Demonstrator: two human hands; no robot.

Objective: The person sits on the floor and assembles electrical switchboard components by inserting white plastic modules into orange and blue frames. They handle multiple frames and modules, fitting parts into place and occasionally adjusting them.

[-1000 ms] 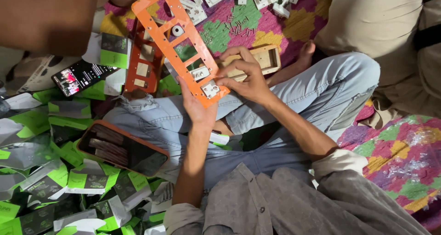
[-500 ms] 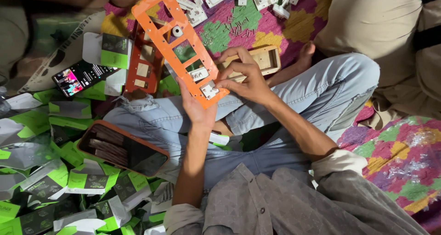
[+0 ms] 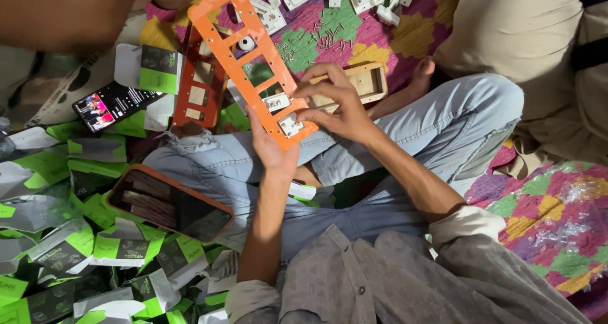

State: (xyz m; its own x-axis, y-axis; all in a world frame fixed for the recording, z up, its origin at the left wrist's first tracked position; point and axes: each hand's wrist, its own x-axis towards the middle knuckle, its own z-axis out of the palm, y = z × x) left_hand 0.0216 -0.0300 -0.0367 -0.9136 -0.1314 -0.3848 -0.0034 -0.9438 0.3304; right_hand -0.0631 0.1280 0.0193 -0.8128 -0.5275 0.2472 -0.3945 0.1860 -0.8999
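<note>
— Where was the orange panel (image 3: 244, 58)?
— Held up above the person's crossed legs, slanting away from the lower end, its cut-out openings showing two white switch modules (image 3: 283, 113) near that end.
— And the hands?
— The left hand (image 3: 272, 148) gripped the panel's lower end from beneath, fingers closed round the edge. The right hand (image 3: 334, 102) lay over the same end, fingers bent, tips pressing on the white modules.
— What lay around it?
— A second orange panel (image 3: 197, 96) stood just behind, a small wooden box (image 3: 366, 83) beside the right hand, loose screws (image 3: 316, 42) on the patterned mat (image 3: 544, 210). To the left sat a phone (image 3: 104, 105) with a lit screen, an orange-rimmed tray (image 3: 168, 204), and many green-and-white cartons (image 3: 63, 248).
</note>
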